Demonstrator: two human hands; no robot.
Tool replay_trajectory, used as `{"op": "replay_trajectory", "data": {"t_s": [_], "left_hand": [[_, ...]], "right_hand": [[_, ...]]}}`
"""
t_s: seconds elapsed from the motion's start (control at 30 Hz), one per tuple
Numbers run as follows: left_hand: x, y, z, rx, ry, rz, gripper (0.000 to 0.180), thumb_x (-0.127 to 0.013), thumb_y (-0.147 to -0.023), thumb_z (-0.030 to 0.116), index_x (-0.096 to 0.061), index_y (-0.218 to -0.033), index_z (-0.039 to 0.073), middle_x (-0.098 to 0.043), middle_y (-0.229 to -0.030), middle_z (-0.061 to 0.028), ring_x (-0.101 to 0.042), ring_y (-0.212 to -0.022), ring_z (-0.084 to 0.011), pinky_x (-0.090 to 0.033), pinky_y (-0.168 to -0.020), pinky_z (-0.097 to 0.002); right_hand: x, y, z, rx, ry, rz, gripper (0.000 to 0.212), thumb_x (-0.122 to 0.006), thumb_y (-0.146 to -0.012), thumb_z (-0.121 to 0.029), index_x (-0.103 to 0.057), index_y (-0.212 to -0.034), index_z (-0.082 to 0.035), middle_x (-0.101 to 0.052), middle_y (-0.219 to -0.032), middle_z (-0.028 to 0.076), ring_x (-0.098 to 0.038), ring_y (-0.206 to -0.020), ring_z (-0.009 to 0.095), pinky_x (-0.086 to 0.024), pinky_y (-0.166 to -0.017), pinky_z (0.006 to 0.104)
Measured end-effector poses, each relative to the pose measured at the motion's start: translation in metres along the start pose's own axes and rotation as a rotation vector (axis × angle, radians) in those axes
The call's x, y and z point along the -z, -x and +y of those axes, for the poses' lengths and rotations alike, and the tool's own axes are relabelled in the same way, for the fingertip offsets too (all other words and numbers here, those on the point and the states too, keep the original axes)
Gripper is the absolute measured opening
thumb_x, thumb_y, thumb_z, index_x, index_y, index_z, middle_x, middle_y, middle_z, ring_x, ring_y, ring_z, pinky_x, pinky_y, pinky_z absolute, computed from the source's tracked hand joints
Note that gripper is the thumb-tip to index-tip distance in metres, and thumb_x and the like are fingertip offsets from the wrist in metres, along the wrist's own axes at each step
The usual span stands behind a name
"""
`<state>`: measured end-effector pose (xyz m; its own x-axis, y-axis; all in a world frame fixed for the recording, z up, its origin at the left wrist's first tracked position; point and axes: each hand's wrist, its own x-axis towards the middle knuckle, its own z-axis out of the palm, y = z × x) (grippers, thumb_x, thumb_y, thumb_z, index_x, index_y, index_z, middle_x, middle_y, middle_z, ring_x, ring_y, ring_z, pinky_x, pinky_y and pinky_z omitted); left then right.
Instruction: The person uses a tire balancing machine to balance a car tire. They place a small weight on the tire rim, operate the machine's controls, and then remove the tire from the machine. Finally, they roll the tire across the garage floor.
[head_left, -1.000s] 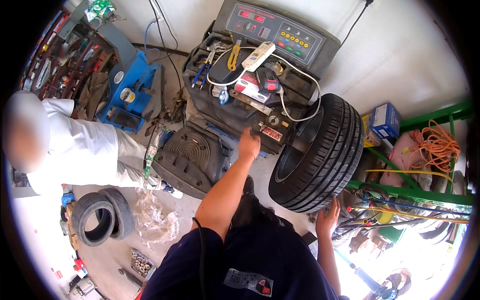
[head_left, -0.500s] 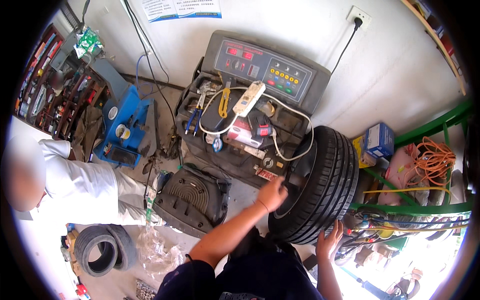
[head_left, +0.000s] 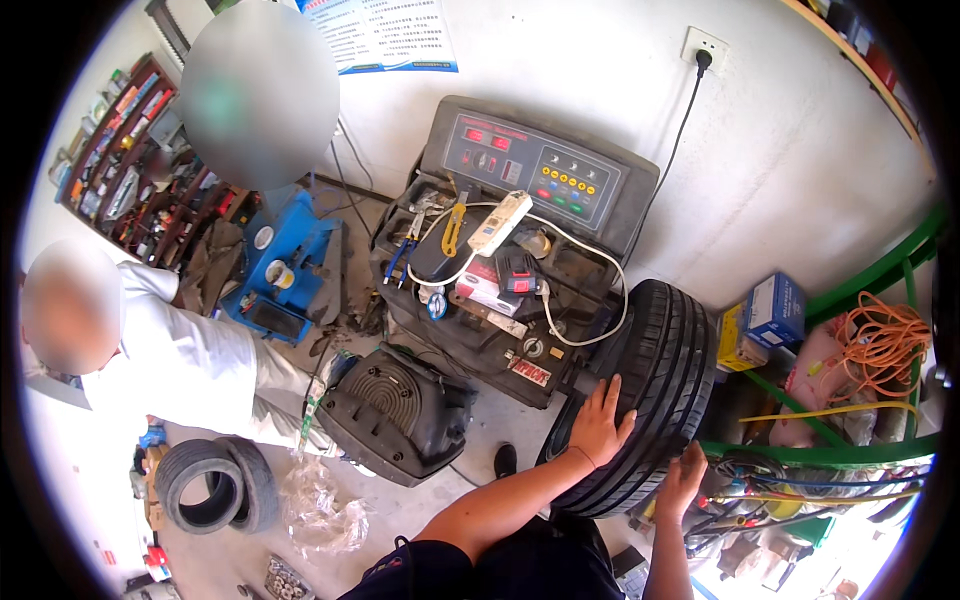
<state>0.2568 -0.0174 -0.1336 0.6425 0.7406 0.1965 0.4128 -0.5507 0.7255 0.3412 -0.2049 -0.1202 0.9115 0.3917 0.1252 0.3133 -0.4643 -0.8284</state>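
A black car tyre (head_left: 665,365) with grooved tread stands upright on the right side of a grey wheel balancer (head_left: 465,300). My left hand (head_left: 598,428) lies against the tyre's left edge, its fingers stretched out and a thin band round the wrist. Against the lower right of the tread rests my right hand (head_left: 680,482), fingers extended rather than wrapped round anything. The wheel's inner side is mostly hidden by the tyre and my left arm. On the balancer's control panel (head_left: 530,165), red displays are lit above coloured buttons.
The balancer top bears a white power strip (head_left: 500,222), a yellow utility knife (head_left: 454,230) and blue-handled pliers (head_left: 402,258). A black plastic cover (head_left: 385,415) stands left. Someone in a white shirt (head_left: 190,350) is near stacked tyres (head_left: 205,485). Right, a green rack (head_left: 870,455) holds an orange hose (head_left: 880,340).
My left hand has moved right and down from near the balancer's edge onto the tyre, its fingers now spread. My right hand stays at the tread. The view has shifted.
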Motion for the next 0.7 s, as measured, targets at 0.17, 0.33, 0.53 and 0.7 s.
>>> {"op": "replay_trajectory", "data": {"t_s": [0.17, 0.33, 0.53, 0.7], "left_hand": [[-0.008, 0.0, 0.001, -0.007, 0.023, 0.035, 0.069, -0.058, -0.091, 0.034, -0.032, -0.145, 0.0, -0.045, -0.133, -0.0306, -0.048, -0.118, -0.0453, -0.042, -0.101, -0.0452], [-0.041, -0.006, 0.008, -0.036, -0.059, -0.031, 0.062, -0.052, -0.093, 0.026, -0.033, -0.143, -0.006, -0.039, -0.143, -0.0274, -0.04, -0.131, -0.0413, -0.031, -0.111, -0.0423], [0.048, 0.048, -0.01, 0.164, 0.022, -0.129, 0.057, -0.049, -0.097, 0.026, -0.035, -0.141, -0.007, -0.038, -0.146, -0.0219, -0.037, -0.136, -0.0324, -0.027, -0.113, -0.038], [-0.02, -0.049, 0.061, 0.184, 0.014, -0.154, 0.058, -0.051, -0.099, 0.031, -0.035, -0.14, -0.006, -0.042, -0.143, -0.0199, -0.043, -0.131, -0.0279, -0.03, -0.11, -0.0365]], "right_hand": [[-0.004, -0.004, 0.127, -0.343, -0.138, -0.098, 0.026, -0.051, -0.093, -0.007, -0.056, -0.118, -0.002, -0.061, -0.104, 0.005, -0.057, -0.091, 0.016, -0.048, -0.078, 0.0288], [-0.018, 0.03, 0.275, -0.649, -0.166, -0.295, 0.021, -0.055, -0.092, -0.019, -0.062, -0.108, -0.007, -0.063, -0.096, 0.008, -0.058, -0.083, 0.02, -0.047, -0.067, 0.032], [-0.065, 0.055, 0.218, -0.801, -0.082, -0.457, 0.031, -0.052, -0.093, -0.03, -0.066, -0.102, -0.004, -0.067, -0.101, 0.021, -0.064, -0.098, 0.038, -0.049, -0.085, 0.0438], [-0.038, -0.024, 0.29, -0.929, -0.285, -0.016, 0.028, -0.052, -0.092, -0.029, -0.064, -0.099, -0.005, -0.065, -0.087, 0.016, -0.065, -0.086, 0.024, -0.053, -0.074, 0.0398]]}}
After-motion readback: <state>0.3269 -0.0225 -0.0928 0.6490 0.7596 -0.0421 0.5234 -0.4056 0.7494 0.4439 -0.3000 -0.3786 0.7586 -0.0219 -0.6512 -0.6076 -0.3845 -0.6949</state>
